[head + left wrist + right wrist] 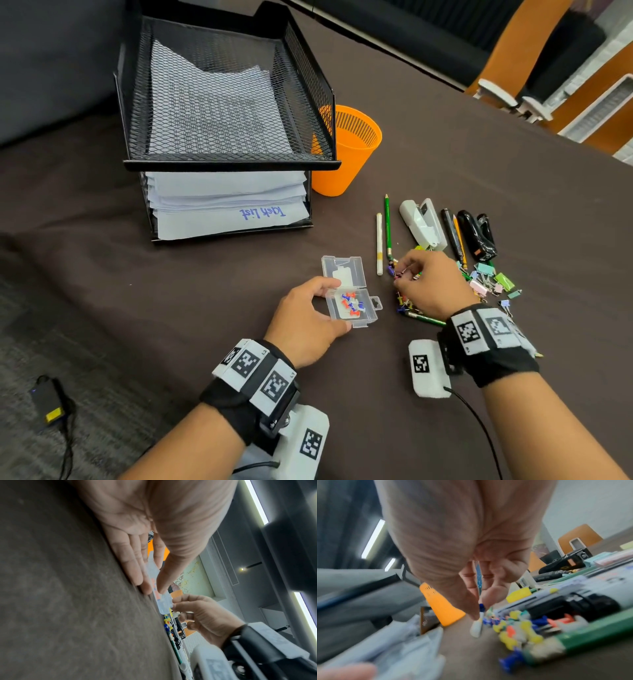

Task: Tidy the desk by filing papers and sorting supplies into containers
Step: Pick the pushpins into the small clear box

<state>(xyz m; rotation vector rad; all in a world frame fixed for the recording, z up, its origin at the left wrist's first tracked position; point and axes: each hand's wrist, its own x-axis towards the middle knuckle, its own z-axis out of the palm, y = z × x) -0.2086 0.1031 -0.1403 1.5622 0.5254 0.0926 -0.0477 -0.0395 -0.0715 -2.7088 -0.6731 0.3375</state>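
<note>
A small clear plastic box [356,317] lies with its lid [342,272] flipped back; several red and blue push pins [352,303] lie inside. My left hand [337,305] pinches the box's left side between thumb and fingers, which the left wrist view shows close up at the left hand [155,591]. Just right of the box, my right hand [399,274] hovers over a loose pile of push pins [404,303]. In the right wrist view the right hand [481,609] pinches a blue push pin [481,606] above the blurred pile [513,626].
A black mesh letter tray [233,164] holding papers [226,202] stands at the back, with an orange cup [346,150] beside it. To the right lie a white pen [379,243], pencils [388,226], a white stapler [423,221], a black stapler [478,236] and binder clips [493,277].
</note>
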